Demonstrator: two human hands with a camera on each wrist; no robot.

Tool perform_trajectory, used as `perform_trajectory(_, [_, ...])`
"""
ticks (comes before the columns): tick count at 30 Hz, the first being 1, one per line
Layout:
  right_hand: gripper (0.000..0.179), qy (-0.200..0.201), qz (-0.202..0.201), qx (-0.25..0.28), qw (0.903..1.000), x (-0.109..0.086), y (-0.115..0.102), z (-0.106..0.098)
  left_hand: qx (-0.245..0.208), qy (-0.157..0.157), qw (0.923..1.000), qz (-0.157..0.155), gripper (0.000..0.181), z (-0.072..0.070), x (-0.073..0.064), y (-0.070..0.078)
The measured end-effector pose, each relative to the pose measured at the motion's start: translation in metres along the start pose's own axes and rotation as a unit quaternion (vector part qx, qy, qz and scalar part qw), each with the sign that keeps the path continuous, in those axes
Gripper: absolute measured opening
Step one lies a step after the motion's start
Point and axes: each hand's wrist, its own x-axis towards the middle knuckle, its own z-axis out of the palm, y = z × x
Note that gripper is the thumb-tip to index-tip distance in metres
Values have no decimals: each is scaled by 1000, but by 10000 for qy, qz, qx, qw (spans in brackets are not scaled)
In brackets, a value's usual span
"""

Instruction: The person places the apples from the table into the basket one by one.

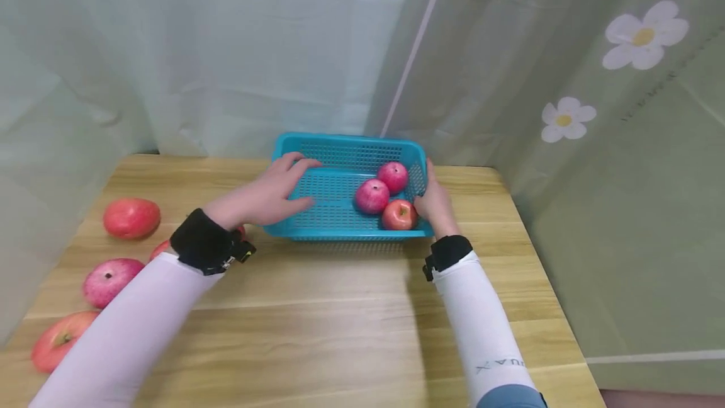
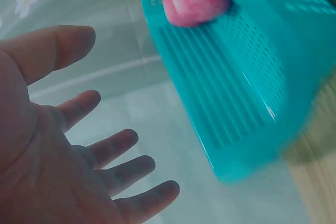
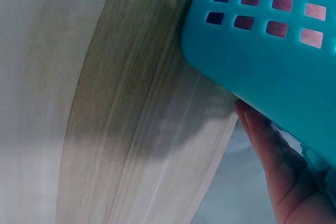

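A blue plastic basket (image 1: 334, 222) with a perforated wall sits near the table's far edge. Inside it, toward the right end, are two pinkish-red apples (image 1: 372, 196) and a red-orange apple (image 1: 399, 215). My right hand (image 1: 437, 203) grips the basket's right end, thumb over the rim and fingers along the outside. Over the basket's left end my left hand (image 1: 277, 191) is spread, holding nothing. The left wrist view shows that palm and its separated fingers (image 2: 126, 171) beside the basket, apart from it.
On the left of the wooden table (image 1: 317, 332) lie several apples, among them a red one (image 1: 131, 218), a pink one (image 1: 110, 282) and an orange-red one (image 1: 59, 342). The left forearm partly covers some. A pale green curtain (image 1: 255, 49) hangs behind the table.
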Motion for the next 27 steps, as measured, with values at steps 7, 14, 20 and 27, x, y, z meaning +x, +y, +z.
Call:
perform_trajectory(7, [99, -11, 69, -20, 10000, 0, 6, -4, 113, 288, 9990, -314, 71, 2, -37, -22])
perform_trajectory(14, [98, -16, 32, -25, 10000, -1, 7, -6, 250, 563, 9954, -734, 77, 18, -63, -50])
perform_trajectory(20, [98, -37, 31, 13, 10000, 0, 5, -5, 360, 657, 9915, -1065, 83, 30, -79, -73])
perform_trajectory(27, [98, -76, 33, -28, 10000, 0, 0, 0, 334, 666, 9879, -1357, 90, 36, -91, -87])
